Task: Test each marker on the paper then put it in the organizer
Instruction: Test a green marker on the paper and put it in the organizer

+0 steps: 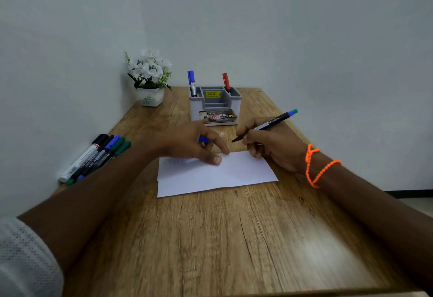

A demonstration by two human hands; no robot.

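- Sleeve (25, 257): a pale, textured cuff at the lower left edge, covering the upper part of the person's left arm.
- Loose markers (93, 157): a row lying side by side at the left edge of the table (210, 238), against the wall; one white barrel with a black cap, the others dark with black, blue and green caps.
- Flower pot (150, 96): white pot of white flowers at the far left corner of the table.
- Left hand (189, 143): fingers curled around a blue cap (203, 139), while the thumb and a fingertip press down on the far edge of the paper.
- Paper (215, 175): a white sheet lying flat mid-table, with faint marks near its far left corner, too pale to read.
- Organizer (215, 107): grey compartmented box at the far centre of the table, just beyond both hands. A blue-capped marker (192, 83) stands in its left compartment and a red-capped marker (226, 84) in its right one.
- Right hand (271, 147): fingers closed in a writing grip on an uncapped black marker (264, 125), resting at the far right corner of the paper. The tip points left, just above the table beyond the sheet's far edge; the blue-and-green rear end slants up to the right.
- Orange cord (316, 168): looped twice around the right wrist.
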